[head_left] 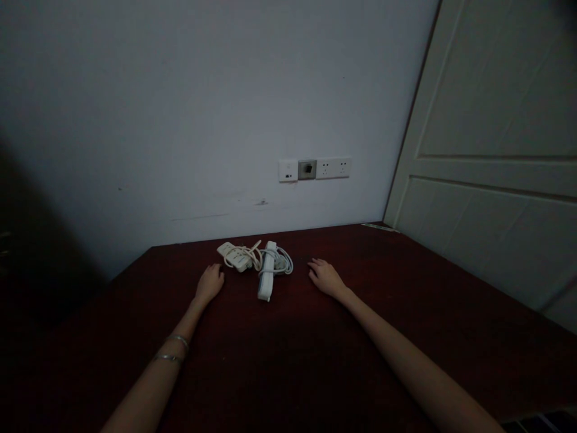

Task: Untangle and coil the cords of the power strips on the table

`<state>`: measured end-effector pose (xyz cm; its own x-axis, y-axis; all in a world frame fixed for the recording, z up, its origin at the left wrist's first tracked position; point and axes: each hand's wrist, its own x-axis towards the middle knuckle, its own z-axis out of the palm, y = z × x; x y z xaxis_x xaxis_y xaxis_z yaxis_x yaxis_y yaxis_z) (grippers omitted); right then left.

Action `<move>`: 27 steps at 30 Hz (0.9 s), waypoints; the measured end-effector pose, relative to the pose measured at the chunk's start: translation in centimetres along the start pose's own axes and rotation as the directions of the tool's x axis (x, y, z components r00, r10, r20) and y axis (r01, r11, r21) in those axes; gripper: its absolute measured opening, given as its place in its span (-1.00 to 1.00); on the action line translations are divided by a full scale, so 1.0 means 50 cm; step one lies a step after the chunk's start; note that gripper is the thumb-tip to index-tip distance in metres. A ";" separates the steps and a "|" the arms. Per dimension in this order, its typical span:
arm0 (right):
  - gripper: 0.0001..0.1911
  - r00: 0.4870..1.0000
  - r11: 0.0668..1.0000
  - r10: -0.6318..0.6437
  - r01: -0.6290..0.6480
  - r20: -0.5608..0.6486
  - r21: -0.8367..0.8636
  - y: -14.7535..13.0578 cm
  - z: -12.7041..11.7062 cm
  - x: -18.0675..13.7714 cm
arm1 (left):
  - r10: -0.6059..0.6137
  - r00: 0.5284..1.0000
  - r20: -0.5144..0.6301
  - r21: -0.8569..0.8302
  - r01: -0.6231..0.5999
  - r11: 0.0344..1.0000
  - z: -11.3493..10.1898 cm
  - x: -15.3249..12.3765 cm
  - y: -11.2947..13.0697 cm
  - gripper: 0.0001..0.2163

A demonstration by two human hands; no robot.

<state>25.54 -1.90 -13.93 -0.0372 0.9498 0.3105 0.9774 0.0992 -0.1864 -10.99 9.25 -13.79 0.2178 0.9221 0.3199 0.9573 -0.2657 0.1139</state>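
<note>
Two white power strips lie on a dark red-brown table (315,349) near the wall. The cream strip (234,255) lies at the left, tilted, with its cord looped beside it. The longer white strip (267,276) points toward me, its grey-white cord (282,263) coiled at its far end. My left hand (210,282) rests palm down on the table just left of the strips, fingers lying flat, holding nothing. My right hand (325,278) rests flat on the table to the right of them, fingers spread, also holding nothing. Two thin bangles (174,349) circle my left wrist.
A wall plate with a switch, a grey socket and white outlets (314,169) sits on the pale wall above the table. A cream panelled door (491,156) stands at the right. The left side is in deep shadow.
</note>
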 end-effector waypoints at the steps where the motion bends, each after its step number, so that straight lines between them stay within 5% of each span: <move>1: -0.55 1.000 1.000 0.004 -0.004 0.001 0.001 0.001 0.002 0.001 | -0.002 1.000 -0.003 0.004 0.002 1.000 0.000 0.000 0.000 -0.70; 20: -0.55 1.000 1.000 -0.015 0.015 0.007 -0.019 0.005 0.008 0.005 | -0.013 0.998 -0.053 -0.040 0.011 0.999 0.014 -0.001 -0.004 -0.71; 27: -0.55 1.000 0.999 -0.015 0.016 0.014 -0.036 0.003 0.006 0.004 | -0.159 0.972 -0.174 -0.145 0.135 0.980 -0.027 -0.003 -0.012 -0.72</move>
<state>25.60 -1.63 -14.18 -0.0550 0.9524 0.3000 0.9835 0.1035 -0.1482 -11.86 8.90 -12.61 0.0260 0.8895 0.4561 0.9401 -0.1769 0.2915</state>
